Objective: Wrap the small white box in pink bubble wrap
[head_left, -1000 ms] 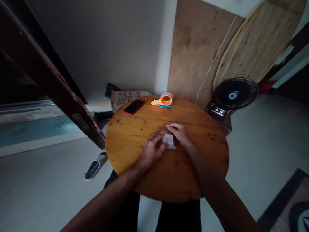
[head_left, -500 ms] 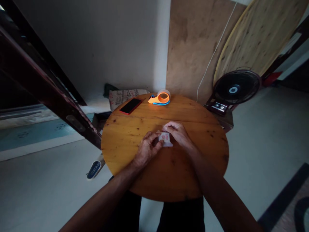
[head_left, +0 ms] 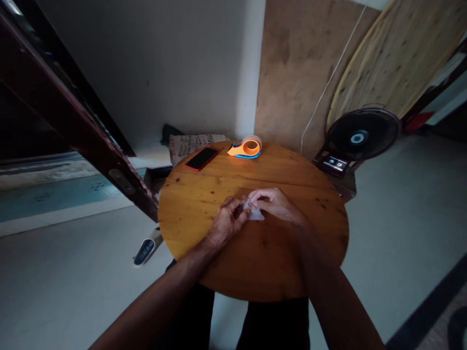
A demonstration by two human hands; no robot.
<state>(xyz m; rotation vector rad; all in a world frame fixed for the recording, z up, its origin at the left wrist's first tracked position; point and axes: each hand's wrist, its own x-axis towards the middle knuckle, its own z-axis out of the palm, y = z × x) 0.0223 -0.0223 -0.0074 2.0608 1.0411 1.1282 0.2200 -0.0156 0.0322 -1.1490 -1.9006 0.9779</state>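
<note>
A small whitish packet [head_left: 257, 215] lies low over the middle of the round wooden table [head_left: 255, 272]. My left hand [head_left: 226, 221] is closed on its left side, thumb on the near face. My right hand [head_left: 275, 203] reaches in from the right with thumb and fingertips pinched together at the packet's upper part. Those fingers cover most of the print on it. Whether the right fingertips grip the packet itself or only rest on it is hard to make out.
Toward the table's far edge stand an orange and blue tape dispenser [head_left: 238, 150] and a red-edged phone [head_left: 202, 159]. A printed sack [head_left: 182, 146] lies behind the table. To the right is a round black fan [head_left: 379, 136]; a dark wooden frame [head_left: 91, 126] slants on the left.
My right fingertips have moved from the packet's top edge down over its face, hiding the red print seen before. My left hand keeps its hold. The view has shifted slightly.
</note>
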